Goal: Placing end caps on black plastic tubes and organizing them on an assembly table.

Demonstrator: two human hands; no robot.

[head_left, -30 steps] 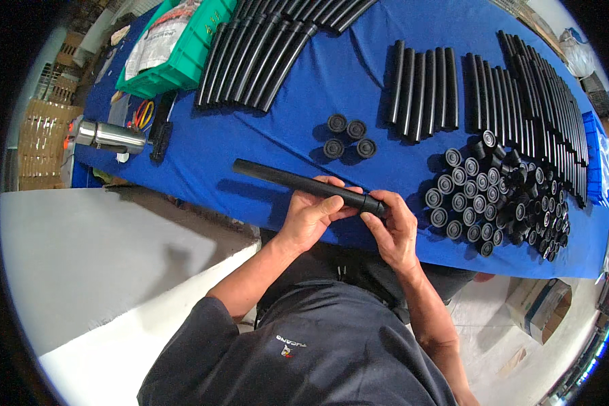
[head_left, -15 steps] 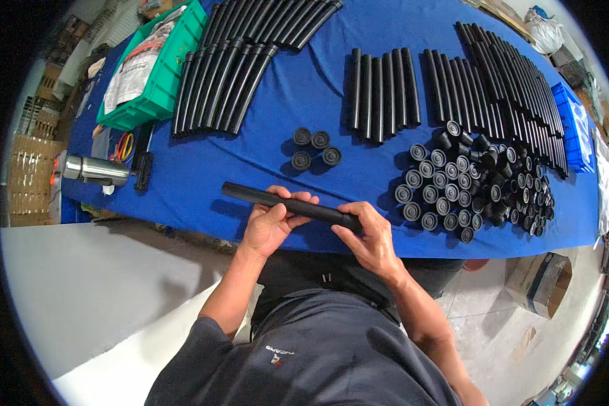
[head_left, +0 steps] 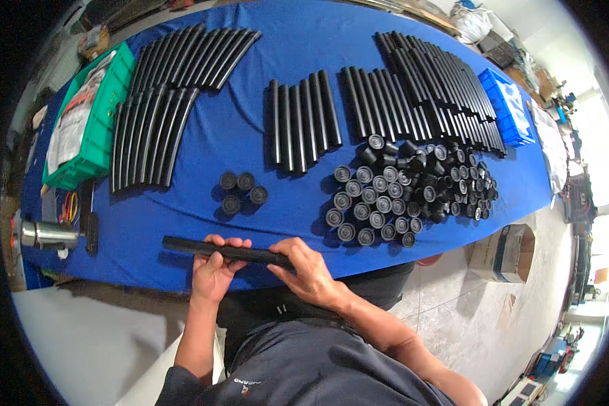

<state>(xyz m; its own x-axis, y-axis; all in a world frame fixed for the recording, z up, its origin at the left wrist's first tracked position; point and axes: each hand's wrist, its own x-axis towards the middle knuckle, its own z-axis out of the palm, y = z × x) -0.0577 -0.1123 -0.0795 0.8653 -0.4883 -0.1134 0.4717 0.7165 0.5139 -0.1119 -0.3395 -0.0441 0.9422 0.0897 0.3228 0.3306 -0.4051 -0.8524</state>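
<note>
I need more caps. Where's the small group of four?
In the head view, the four black caps sit on the blue table just beyond the left hand, left of the big cap pile.

Bright, even light, glare at the right rim, soft shadows, strong fisheye bending, black corners.

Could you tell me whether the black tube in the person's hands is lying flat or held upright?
Flat: the black tube runs sideways above the table edge, gripped by both hands.
</note>
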